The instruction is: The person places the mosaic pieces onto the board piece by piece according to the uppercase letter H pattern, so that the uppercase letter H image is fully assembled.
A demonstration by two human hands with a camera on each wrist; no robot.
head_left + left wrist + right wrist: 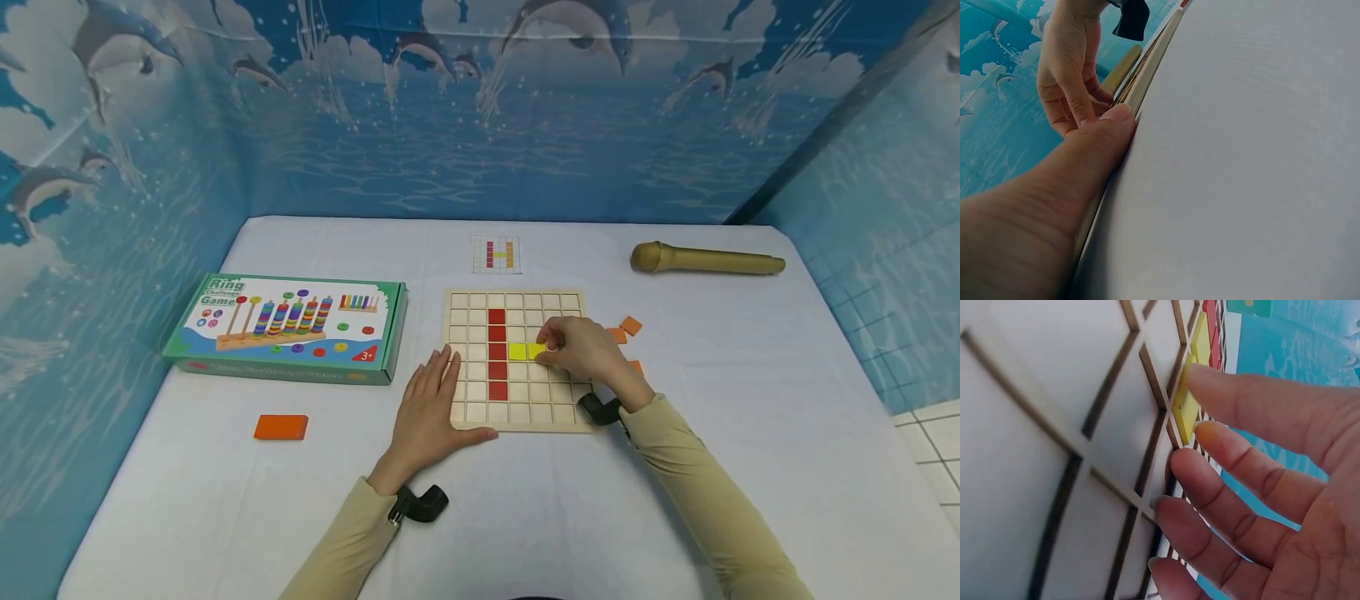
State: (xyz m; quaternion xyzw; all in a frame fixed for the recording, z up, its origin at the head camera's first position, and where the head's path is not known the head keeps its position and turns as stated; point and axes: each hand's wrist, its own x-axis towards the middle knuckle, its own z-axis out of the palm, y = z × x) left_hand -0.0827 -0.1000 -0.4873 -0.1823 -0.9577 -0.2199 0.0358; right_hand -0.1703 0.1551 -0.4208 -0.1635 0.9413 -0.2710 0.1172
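At far left, one green-edged box [285,329] marked "Ring Challenge Game", lying flat on the white worktop [165,500]. Nearer the person, one orange block [281,427], well apart from the box.

Next rightward, one left hand [429,408]: grasps nothing, lies with four straight fingers at the left edge of one wooden grid board [519,412], thumb stretched along the near edge; in the left wrist view, presses that edge with the thumb tip. Below this hand, one black wrist camera [423,504].

On the board, seven columns by seven rows of cells. In the third column from the left, five red tiles [497,351], filling the second to sixth rows. Just beyond the far edge, one small card [497,265], printed with one red column, one yellow bar and one orange column.

In the middle row, two yellow tiles [517,352] side by side, the left one beside the middle red tile. Then one right hand [587,350]: pinches the right one between thumb and forefinger at the fifth column, bends the other three fingers loosely. Under that wrist, a second black wrist camera [598,408].

Beyond the board's right edge, three orange tiles [631,326], two near each other, one partly hidden by the hand. At far right, one brownish microphone-shaped object [708,259], lying lengthwise.
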